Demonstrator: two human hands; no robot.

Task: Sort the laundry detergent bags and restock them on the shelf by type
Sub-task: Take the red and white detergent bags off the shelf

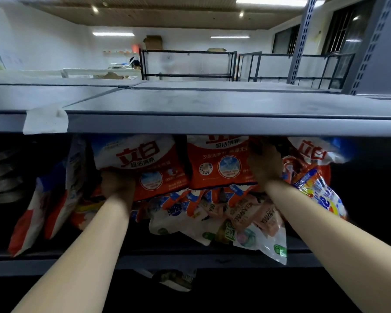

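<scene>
The sorting looks only partly done. Three orange-and-white plastic detergent bags stand side by side at the back of the dark grey metal shelf (190, 259): a left orange bag (142, 163), a middle orange bag (219, 163) and a right orange bag (307, 159). In front of them a jumble of small white and pink sachets (224, 213) lies unsorted, and a blue-and-yellow bag (323, 195) leans at the right. The left hand (116, 186) rests at the left orange bag's lower corner, while the right hand (265, 168) reaches between the middle and right ones. Both grips sit in shadow, so I cannot tell whether the fingers clamp anything.
</scene>
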